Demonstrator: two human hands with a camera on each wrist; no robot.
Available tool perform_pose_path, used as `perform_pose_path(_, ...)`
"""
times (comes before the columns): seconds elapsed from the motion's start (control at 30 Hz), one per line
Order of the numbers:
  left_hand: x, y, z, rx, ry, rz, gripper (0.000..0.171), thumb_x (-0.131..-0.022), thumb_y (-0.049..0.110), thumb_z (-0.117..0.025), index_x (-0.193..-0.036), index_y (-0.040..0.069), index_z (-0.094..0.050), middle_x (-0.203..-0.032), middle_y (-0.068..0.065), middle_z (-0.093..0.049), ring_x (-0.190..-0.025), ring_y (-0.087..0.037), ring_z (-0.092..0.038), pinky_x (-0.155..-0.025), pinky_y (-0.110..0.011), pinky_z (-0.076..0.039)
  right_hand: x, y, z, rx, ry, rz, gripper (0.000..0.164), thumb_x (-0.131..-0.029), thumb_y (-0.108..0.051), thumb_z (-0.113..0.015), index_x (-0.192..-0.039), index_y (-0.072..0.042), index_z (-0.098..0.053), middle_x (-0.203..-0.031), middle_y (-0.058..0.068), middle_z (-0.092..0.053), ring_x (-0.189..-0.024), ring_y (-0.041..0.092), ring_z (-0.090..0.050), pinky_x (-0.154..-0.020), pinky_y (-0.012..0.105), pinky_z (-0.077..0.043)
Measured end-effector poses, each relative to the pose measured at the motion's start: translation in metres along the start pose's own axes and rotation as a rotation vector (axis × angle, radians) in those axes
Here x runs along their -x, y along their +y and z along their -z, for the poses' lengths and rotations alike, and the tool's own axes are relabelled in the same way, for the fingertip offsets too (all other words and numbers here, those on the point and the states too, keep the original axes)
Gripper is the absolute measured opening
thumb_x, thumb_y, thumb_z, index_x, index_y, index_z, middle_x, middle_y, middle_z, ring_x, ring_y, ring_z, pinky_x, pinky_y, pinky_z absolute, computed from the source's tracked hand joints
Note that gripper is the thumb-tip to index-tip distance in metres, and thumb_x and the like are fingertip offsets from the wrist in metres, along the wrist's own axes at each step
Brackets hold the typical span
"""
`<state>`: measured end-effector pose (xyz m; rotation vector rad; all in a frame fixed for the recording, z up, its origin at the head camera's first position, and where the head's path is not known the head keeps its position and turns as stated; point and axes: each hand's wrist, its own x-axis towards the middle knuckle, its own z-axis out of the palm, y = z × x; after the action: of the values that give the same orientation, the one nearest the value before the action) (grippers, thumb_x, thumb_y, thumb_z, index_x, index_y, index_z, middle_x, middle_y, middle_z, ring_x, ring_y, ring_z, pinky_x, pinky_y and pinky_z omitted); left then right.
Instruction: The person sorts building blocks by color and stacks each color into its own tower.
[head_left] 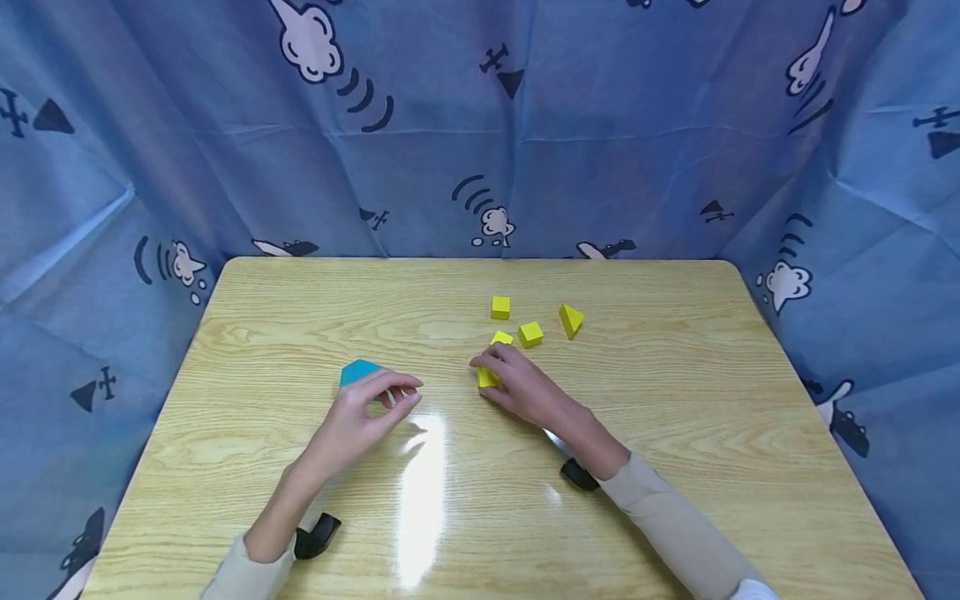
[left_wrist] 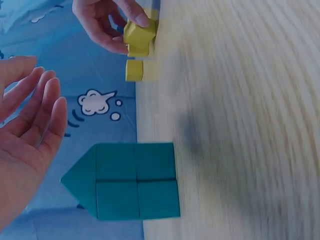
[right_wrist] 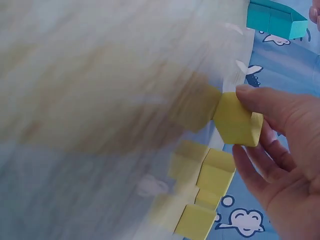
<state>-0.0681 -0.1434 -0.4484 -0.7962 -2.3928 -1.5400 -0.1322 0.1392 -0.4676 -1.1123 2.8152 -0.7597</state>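
Note:
My right hand pinches a yellow cube between thumb and fingers, low over the table. Just behind it sits another yellow cube, partly covered by that hand in the head view. My left hand hovers with relaxed, bent fingers and holds nothing. Close beyond it stands a teal block house, made of several square blocks stacked two wide with a triangular block on top. In the head view the left hand hides much of this stack.
Farther back on the wooden table lie two more yellow cubes, one nearer and one farther. A yellow triangular block stands to their right. Blue patterned cloth hangs behind and along both sides.

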Motion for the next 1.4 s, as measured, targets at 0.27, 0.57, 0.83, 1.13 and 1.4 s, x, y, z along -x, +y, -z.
perform_pose_path(0.27, -0.005, 0.001, -0.012, -0.019, -0.077, 0.040, 0.016, -0.096, 0.007, -0.073, -0.112, 0.007, -0.075, -0.095, 0.007, -0.070, -0.086, -0.008, -0.063, -0.073, -0.027, -0.054, 0.009, 0.000, 0.002, -0.048, -0.005, -0.077, 0.037, -0.086, -0.014, -0.086, -0.118, -0.006, -0.068, -0.118, 0.009, -0.058, -0.103, 0.023, -0.054, -0.086, 0.037, -0.051)
perform_pose_path(0.57, -0.013, -0.002, -0.028, -0.037, -0.110, 0.061, 0.018, -0.097, 0.009, -0.073, -0.113, 0.005, -0.074, -0.093, 0.005, -0.069, -0.083, -0.008, -0.063, -0.070, -0.026, -0.056, 0.020, 0.013, 0.003, -0.204, -0.017, -0.137, 0.035, -0.087, -0.016, -0.085, -0.115, -0.012, -0.063, -0.114, 0.003, -0.056, -0.090, 0.019, -0.052, -0.075, 0.031, -0.048)
perform_pose_path(0.83, -0.027, -0.005, -0.048, -0.065, -0.139, 0.072, 0.018, -0.097, 0.009, -0.073, -0.112, 0.000, -0.073, -0.094, 0.001, -0.070, -0.082, -0.010, -0.062, -0.068, -0.026, -0.055, 0.033, 0.027, 0.012, -0.283, 0.006, -0.158, 0.032, -0.088, -0.016, -0.084, -0.115, -0.012, -0.067, -0.121, 0.003, -0.058, -0.091, 0.021, -0.053, -0.075, 0.033, -0.050)
perform_pose_path(1.13, -0.043, -0.005, -0.068, -0.053, -0.206, 0.125, 0.017, -0.098, 0.008, -0.071, -0.112, -0.002, -0.073, -0.097, -0.003, -0.071, -0.081, -0.013, -0.063, -0.069, -0.026, -0.054, 0.048, 0.041, 0.019, -0.323, 0.039, -0.154, 0.026, -0.089, -0.005, -0.080, -0.112, -0.011, -0.069, -0.117, 0.004, -0.062, -0.089, 0.022, -0.058, -0.076, 0.035, -0.053)
perform_pose_path(1.4, -0.053, -0.009, -0.090, -0.034, -0.267, 0.177, 0.021, -0.097, 0.006, -0.071, -0.115, -0.004, -0.071, -0.102, -0.009, -0.072, -0.084, -0.015, -0.068, -0.075, -0.024, -0.055, 0.054, 0.044, 0.021, -0.349, 0.013, -0.203, 0.039, -0.087, -0.003, -0.082, -0.121, -0.007, -0.064, -0.117, 0.005, -0.064, -0.098, 0.018, -0.060, -0.085, 0.039, -0.056)
